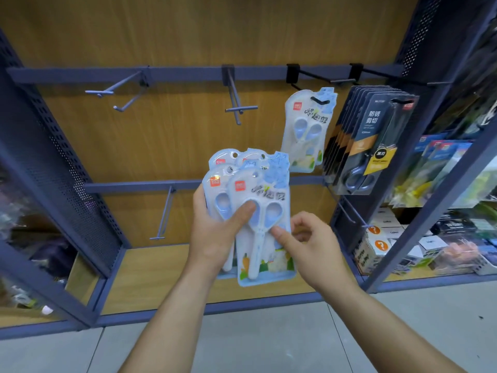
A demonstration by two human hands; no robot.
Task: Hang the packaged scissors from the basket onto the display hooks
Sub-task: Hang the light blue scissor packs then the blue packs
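Centre frame: left hand (215, 232) grips fanned scissor packs (250, 189), thumb clamped across; right hand (312, 243) pinches front pack (265, 238) edge.

A wood-grain back panel (188, 36) sits between blue perforated side panels (67, 168). White boxes with orange question marks (376, 243) stand on the right-hand shelf (430, 281), above grey floor tiles (269, 345).

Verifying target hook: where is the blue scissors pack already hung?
Head view, right of centre: the hung blue pack is on a black hook on the top rail, just left of the dark scissors packs.
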